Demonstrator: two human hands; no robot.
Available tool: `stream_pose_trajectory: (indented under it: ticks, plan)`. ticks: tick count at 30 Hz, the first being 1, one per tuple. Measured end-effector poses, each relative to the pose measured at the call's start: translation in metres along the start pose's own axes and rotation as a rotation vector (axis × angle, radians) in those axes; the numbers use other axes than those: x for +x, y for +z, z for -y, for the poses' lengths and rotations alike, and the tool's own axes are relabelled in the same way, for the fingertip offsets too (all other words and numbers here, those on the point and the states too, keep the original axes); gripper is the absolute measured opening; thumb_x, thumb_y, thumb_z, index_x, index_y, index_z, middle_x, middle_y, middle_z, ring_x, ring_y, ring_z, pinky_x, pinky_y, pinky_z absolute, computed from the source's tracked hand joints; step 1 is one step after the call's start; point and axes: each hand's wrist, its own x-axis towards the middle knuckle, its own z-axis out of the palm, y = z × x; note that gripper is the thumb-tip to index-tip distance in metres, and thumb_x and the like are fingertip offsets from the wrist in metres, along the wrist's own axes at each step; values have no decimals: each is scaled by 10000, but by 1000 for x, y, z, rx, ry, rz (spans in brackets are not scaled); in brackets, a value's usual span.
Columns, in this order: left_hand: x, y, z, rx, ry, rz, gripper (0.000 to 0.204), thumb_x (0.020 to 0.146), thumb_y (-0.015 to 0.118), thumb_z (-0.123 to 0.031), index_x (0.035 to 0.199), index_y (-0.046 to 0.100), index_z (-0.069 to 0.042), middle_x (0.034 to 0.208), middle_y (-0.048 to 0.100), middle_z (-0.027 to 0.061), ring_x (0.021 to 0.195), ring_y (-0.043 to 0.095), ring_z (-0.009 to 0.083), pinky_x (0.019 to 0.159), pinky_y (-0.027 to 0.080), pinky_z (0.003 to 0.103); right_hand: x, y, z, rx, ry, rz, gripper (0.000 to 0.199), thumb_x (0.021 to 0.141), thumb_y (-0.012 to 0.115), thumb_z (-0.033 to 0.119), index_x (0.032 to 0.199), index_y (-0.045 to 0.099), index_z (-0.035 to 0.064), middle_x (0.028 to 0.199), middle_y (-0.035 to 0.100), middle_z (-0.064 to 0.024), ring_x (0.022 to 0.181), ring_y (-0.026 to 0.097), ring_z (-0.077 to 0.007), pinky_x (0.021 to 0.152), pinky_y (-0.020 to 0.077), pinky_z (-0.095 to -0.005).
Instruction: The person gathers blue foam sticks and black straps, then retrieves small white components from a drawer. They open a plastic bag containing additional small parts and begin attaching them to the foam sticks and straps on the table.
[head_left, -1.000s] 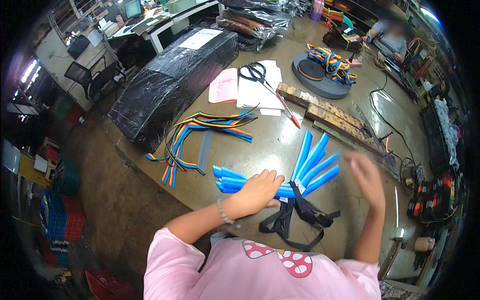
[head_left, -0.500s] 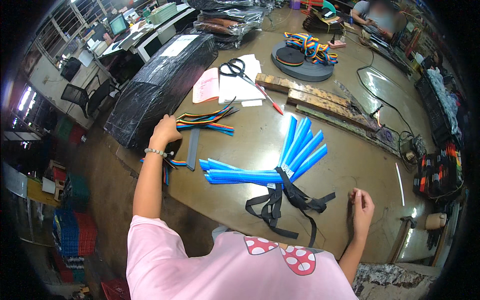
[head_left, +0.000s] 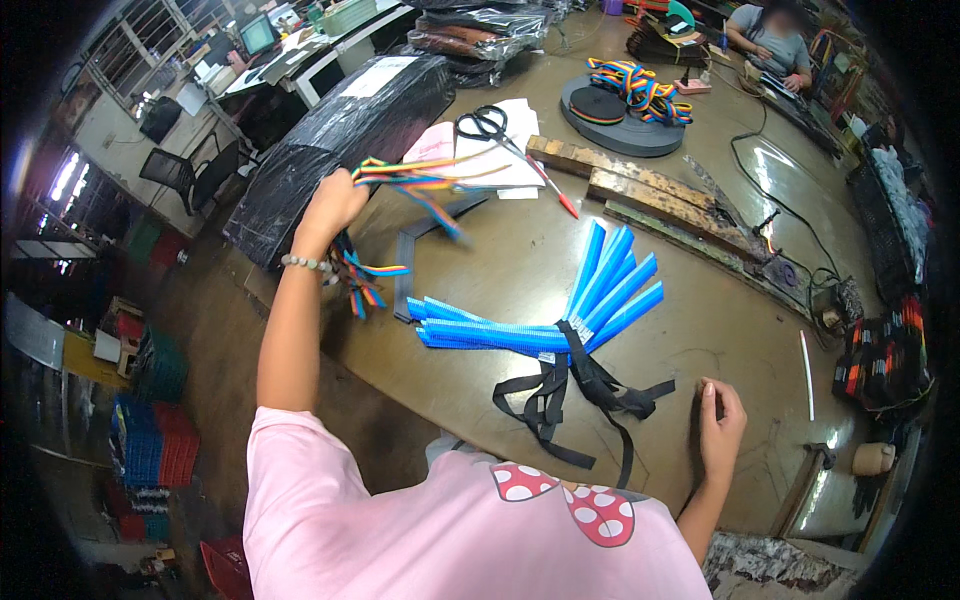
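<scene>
A bunch of multicoloured striped straps point(head_left: 385, 172) is gripped at its middle by my left hand point(head_left: 340, 203), held above the table's left side. Some strap ends stick out to the right, blurred, and others dangle below the hand. Beneath them a dark grey flat strip point(head_left: 403, 262) lies bent on the table. In front of me rests a bundle of blue ribbed strips point(head_left: 490, 333), fanned out two ways, with black straps point(head_left: 545, 400) around its middle and trailing towards me. My right hand point(head_left: 722, 420) rests at the table's right, fingers loosely curled in, nothing seen in them.
A black plastic-wrapped package point(head_left: 340, 150) borders the left. Scissors point(head_left: 490, 125) and a red-capped pen point(head_left: 562, 195) lie on papers and table. Behind are metal-edged bars point(head_left: 650, 200) and a rolled grey band point(head_left: 625, 138). A person point(head_left: 770, 45) sits at the far right.
My left hand has lifted the striped straps up off the table, away from me. The grey strip beneath now lies bent. My right hand has barely moved; the whole view has shifted slightly.
</scene>
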Motion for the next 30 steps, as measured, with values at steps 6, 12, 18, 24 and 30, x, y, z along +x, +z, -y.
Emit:
stream_pose_trajectory:
  ticks: [6,12,18,24,30]
  plan:
    - [-35,54,-39,2,-88,256,603,686,662,-476,871,623,97,939,603,292,926,595,394,799,478,411,-5,-4,9,-34,-53,37,192,876,543,135,907,610,-43,858,612,-126,799,577,-203,739,443,-290]
    - [-51,81,-33,-72,-207,189,557,673,729,-408,863,618,103,879,630,268,837,644,322,714,487,388,-2,-5,10,-67,-48,65,177,853,555,130,914,610,-27,892,604,-151,836,572,-279,759,446,-328]
    - [-35,95,-23,-8,-132,119,390,665,740,-237,848,614,83,904,619,270,875,621,351,724,471,397,-4,17,12,-87,-241,104,151,829,575,109,920,607,-8,910,592,-143,863,550,-295,771,435,-349]
    - [-24,102,-5,-181,-232,210,375,652,769,-241,770,627,85,701,623,149,638,598,185,576,461,331,8,34,3,-56,-221,-13,140,851,562,112,895,597,-17,902,556,-129,833,541,-279,747,433,-337]
    - [-39,87,-19,-466,-251,272,277,704,718,-173,835,628,54,756,633,98,677,589,168,633,464,326,11,40,-1,-94,-173,-70,164,868,552,142,861,590,-17,888,548,-129,832,535,-267,724,434,-329]
